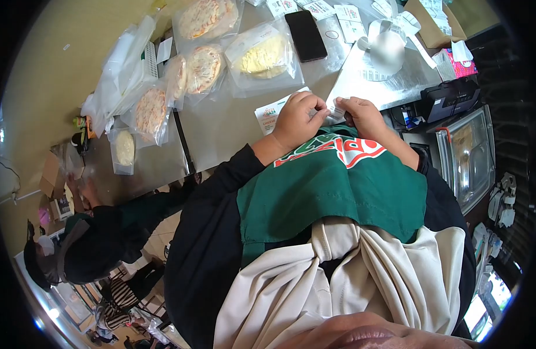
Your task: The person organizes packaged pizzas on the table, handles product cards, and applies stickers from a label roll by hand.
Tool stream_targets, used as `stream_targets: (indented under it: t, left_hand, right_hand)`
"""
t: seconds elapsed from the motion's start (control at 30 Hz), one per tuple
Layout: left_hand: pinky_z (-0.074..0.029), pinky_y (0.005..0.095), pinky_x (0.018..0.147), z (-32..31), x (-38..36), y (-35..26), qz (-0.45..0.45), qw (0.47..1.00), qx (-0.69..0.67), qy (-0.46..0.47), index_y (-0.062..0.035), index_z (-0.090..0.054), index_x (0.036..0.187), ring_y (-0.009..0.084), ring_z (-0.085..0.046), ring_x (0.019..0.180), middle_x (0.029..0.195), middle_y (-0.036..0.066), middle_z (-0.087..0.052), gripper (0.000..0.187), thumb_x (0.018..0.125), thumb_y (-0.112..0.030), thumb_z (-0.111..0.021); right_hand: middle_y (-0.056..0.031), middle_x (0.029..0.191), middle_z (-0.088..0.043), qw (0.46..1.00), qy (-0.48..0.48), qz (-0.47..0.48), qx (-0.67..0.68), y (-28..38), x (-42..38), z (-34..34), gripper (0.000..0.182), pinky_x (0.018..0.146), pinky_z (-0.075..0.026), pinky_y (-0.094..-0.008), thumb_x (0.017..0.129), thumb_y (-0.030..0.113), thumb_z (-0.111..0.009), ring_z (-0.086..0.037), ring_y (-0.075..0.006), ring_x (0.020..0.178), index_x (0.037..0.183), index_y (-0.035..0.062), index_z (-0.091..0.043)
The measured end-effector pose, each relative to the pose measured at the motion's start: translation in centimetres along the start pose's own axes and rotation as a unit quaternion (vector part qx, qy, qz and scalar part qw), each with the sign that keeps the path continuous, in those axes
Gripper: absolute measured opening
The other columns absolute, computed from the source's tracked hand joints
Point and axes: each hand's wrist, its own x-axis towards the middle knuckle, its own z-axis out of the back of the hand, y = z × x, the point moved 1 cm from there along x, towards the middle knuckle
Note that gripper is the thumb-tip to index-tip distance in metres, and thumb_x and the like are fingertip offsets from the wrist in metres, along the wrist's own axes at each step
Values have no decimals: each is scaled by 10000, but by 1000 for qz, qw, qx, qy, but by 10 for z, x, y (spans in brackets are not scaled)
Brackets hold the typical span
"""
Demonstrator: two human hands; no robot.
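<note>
Left hand (pixel 296 119): fingers curled shut, pinching one end of the small white label (pixel 336 109).
Right hand (pixel 364 115): fingers closed on the label's other end.
Label: held between both hands just above the counter (pixel 221 125) edge, its long axis running hand to hand.
Printed slip (pixel 269 114): flat, touching the left hand.
Phone (pixel 306 35): well beyond the label, face down.
Bagged pizzas (pixel 204 68): lying past the slip.

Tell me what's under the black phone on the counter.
The black phone lies on a clear plastic sleeve spread over the steel counter, beside a bagged pizza base. White labels sit next to it. Anything directly beneath the phone is covered.
</note>
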Motion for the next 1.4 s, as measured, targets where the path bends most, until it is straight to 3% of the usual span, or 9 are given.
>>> stream_targets:
  t: [0.1,0.27,0.33,0.4,0.63,1.33,1.4]
  left_hand:
    - [-418,362,769,5,2,-13,-72,991,68,-86,-72,-621,884,286,-523,823,863,78,-562,195,712,-134,-689]
    - [-411,366,768,6,2,-15,-124,983,120,-62,-92,-642,892,265,-514,816,863,60,-556,227,681,-146,-704]
    - [-411,359,772,5,2,-14,-139,980,126,-71,-111,-647,895,253,-509,811,856,52,-553,230,674,-138,-702]
    - [-410,354,772,3,0,-9,-141,977,138,-78,-118,-647,890,247,-505,815,855,39,-553,220,677,-141,-698]
    - [-410,355,755,5,-5,-13,-199,953,199,-109,-105,-626,825,210,-506,820,842,13,-546,168,667,-133,-674]
    - [-399,362,790,1,-11,-11,-201,947,238,-73,-75,-603,828,226,-496,882,881,36,-553,170,683,-135,-668]
    - [-404,364,789,1,-10,-11,-203,948,237,-63,-75,-602,823,229,-502,878,886,40,-554,171,678,-133,-672]
  right_hand:
    - [20,577,-450,1000,-5,-4,17,-1,0,0,227,490,-287,-217,828,214,-622,-380,-72,518,673,56,-571]
    - [38,586,-472,999,-10,34,2,3,-5,-6,223,486,-290,-219,823,232,-624,-391,-42,539,704,45,-617]
    - [31,597,-483,992,3,93,-86,2,-4,-1,210,495,-301,-219,821,230,-622,-415,-44,560,742,35,-634]
    - [19,614,-475,999,10,22,-31,-6,6,3,208,500,-297,-220,811,224,-626,-396,-60,552,729,32,-625]
    - [12,585,-435,999,-4,-11,-42,-2,2,-2,232,490,-286,-231,782,215,-655,-370,-78,524,647,45,-570]
    - [37,534,-387,999,-7,-52,-14,-4,-5,-9,294,449,-243,-246,786,201,-642,-317,-72,472,563,103,-479]
    - [28,555,-419,998,-4,-52,-23,-6,-4,-5,251,459,-261,-245,783,206,-646,-341,-75,487,599,79,-532]
